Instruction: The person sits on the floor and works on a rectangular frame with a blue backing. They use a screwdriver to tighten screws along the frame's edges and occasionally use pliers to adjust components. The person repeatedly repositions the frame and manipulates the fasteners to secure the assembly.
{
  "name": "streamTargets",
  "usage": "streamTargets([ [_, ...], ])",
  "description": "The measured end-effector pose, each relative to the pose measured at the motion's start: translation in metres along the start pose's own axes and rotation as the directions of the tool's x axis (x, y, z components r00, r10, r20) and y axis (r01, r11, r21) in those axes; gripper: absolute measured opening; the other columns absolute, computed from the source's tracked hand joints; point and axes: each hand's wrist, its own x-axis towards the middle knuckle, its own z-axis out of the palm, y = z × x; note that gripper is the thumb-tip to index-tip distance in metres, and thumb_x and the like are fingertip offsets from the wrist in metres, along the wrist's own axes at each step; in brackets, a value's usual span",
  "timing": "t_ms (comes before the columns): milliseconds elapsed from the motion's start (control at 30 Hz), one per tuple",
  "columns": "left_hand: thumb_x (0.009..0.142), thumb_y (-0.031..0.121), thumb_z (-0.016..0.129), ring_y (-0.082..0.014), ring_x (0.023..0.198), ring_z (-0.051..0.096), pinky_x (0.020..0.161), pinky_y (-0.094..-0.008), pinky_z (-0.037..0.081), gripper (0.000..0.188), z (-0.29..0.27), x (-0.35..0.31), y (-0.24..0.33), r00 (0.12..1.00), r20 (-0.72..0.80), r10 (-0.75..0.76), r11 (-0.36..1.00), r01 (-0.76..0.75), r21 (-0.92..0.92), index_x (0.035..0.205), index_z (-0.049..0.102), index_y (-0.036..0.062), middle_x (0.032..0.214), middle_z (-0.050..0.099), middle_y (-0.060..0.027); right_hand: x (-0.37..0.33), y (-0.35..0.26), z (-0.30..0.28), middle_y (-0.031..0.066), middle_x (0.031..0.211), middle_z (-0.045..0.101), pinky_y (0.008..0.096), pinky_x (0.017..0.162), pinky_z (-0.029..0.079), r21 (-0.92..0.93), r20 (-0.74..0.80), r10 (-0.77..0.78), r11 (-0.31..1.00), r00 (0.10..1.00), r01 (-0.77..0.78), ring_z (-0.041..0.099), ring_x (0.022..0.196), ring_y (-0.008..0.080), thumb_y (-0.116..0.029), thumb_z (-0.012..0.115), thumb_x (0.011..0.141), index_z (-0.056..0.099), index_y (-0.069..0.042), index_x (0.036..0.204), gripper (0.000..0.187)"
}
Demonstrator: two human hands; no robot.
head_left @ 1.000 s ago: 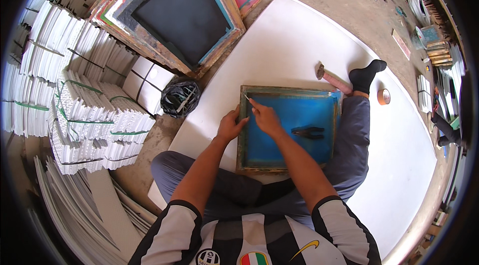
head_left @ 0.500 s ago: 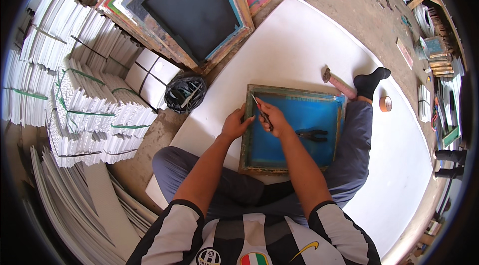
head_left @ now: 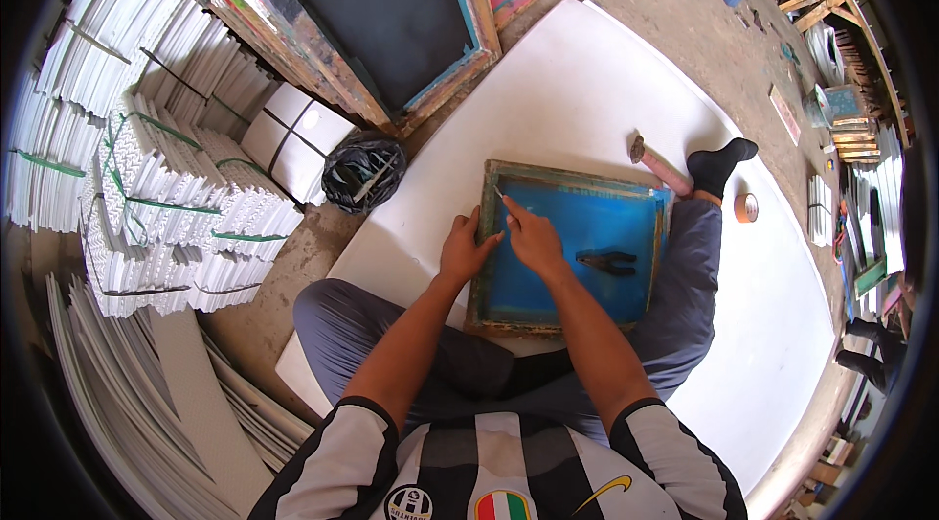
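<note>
A wooden-framed printing screen [head_left: 567,176] with blue mesh lies in front of my crossed legs. My left hand [head_left: 464,251] grips its left side, fingers round the outer edge and thumb over the inner one. In my right hand [head_left: 533,238] is a slim tool with a thin metal tip [head_left: 501,193]. Its red and black handle, seen earlier, is now mostly hidden under the fingers. The tip points at the frame's upper left inner corner. Dark pliers [head_left: 608,262] rest on the blue mesh, to the right of my right hand.
The screen lies on a large white sheet [head_left: 773,324]. A hammer [head_left: 657,164] and a tape roll [head_left: 746,208] are near my right foot. Beyond the sheet are a black plastic bag [head_left: 364,174], leaning screen frames [head_left: 430,109] and strapped white stacks [head_left: 166,197]. Another person's feet [head_left: 871,354] show at right.
My right hand has turned over the tool, covering its handle, with the index finger stretched along it toward the tip. My left hand stays on the frame. The view has shifted slightly.
</note>
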Motion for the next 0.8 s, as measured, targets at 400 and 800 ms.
streamTargets([
  [400,0.084,0.034,0.08,-0.0383,0.098,0.066,0.082,-0.0457,0.055,0.08,0.008,-0.006,-0.002,0.993,-0.094,0.07,0.997,-0.066,0.045,0.15,0.048,0.0006,0.114,0.059,-0.0177,0.005,-0.07,-0.029,0.0226,0.102,0.073,0.0547,0.086,0.057,-0.359,0.165,0.121,0.932,0.979,-0.055,0.069,0.1,0.0435,-0.02,0.05,0.103,0.052,-0.013,0.151,0.049],
  [800,0.082,0.027,0.078,-0.0386,0.096,0.067,0.082,-0.0454,0.055,0.076,0.004,-0.006,0.001,0.988,-0.108,0.11,0.994,-0.112,-0.012,0.148,0.051,0.0009,0.109,0.061,-0.0185,0.002,-0.058,-0.019,0.0256,0.104,0.074,0.0537,0.085,0.058,-0.284,0.179,0.144,0.955,0.973,-0.089,0.072,0.096,0.0431,-0.011,0.055,0.093,0.04,-0.01,0.159,0.068],
])
